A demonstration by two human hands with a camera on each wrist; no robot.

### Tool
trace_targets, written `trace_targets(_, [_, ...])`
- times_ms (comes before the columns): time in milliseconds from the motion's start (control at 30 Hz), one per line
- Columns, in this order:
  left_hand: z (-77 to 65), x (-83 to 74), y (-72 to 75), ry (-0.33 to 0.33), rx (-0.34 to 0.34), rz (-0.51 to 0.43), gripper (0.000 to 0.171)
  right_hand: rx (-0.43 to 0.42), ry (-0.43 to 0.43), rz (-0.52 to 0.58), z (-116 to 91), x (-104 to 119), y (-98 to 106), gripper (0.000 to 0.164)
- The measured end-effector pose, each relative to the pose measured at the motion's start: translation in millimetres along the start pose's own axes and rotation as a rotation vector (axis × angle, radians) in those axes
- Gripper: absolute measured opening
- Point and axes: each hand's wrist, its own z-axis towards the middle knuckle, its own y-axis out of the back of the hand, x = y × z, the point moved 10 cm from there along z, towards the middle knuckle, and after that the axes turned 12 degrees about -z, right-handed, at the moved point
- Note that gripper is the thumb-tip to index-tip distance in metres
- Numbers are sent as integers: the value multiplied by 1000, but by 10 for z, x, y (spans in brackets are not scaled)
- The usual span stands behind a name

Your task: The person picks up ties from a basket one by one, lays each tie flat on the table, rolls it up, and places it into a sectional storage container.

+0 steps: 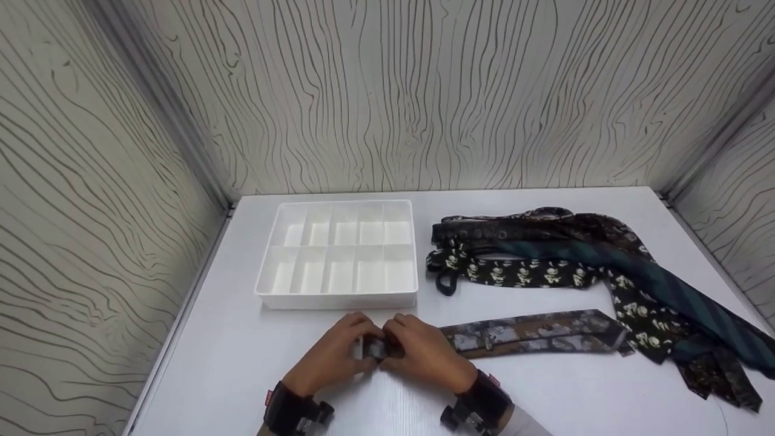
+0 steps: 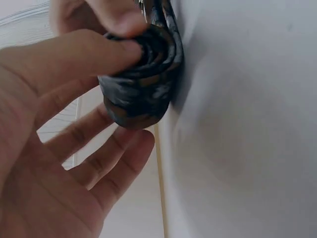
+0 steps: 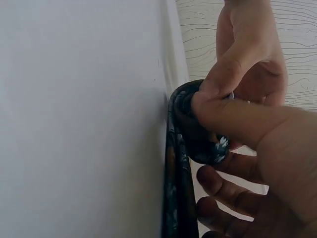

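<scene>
Pale panels with dark wood-grain lines [image 1: 387, 97] close off the back and sides of a white bench [image 1: 212, 351].

Head view: white divided tray [image 1: 339, 301] stands on the left half of the bench, two rows of five compartments. To its right, a loose group of dark ties: one floral [image 1: 611, 229], one striped blue-green [image 1: 696, 292], one black with cream figures [image 1: 527, 274]; they overlap. Nearer the front lies a brown-and-grey mottled tie [image 1: 533, 333], its length flat on the bench, pointed end toward the group. Its other end is rolled up, just in front of the tray, between the left hand [image 1: 333, 352] and right hand [image 1: 427, 351]. Both hands hold the roll, fingertips close together. Dark wrist straps [image 1: 484, 401] on both arms.

Left wrist view: coil shows as a spiral end-on. Left thumb presses on the spiral; fingers of the same hand spread below and behind, some against the roll's outer side.

Right wrist view: right thumb bears on the coil from its own side, fingers bent beneath. Unrolled layers run from the roll along the bench surface.
</scene>
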Motion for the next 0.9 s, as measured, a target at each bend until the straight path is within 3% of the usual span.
trace_targets(267, [37, -101, -37, -63, 10, 72, 28, 44, -6, 67, -41, -34, 14, 46])
trace_targets(500, [76, -109, -103, -23, 31, 80, 35, 67, -31, 65, -79, -123, 9, 45])
trace_targets(700, [114, -166, -106, -53, 26, 137, 34, 53, -29, 91, -107, -117, 23, 49])
trace_targets(900, [135, -176, -138, -47, 32, 115, 40, 25, -27, 39, -158, -131, 37, 53])
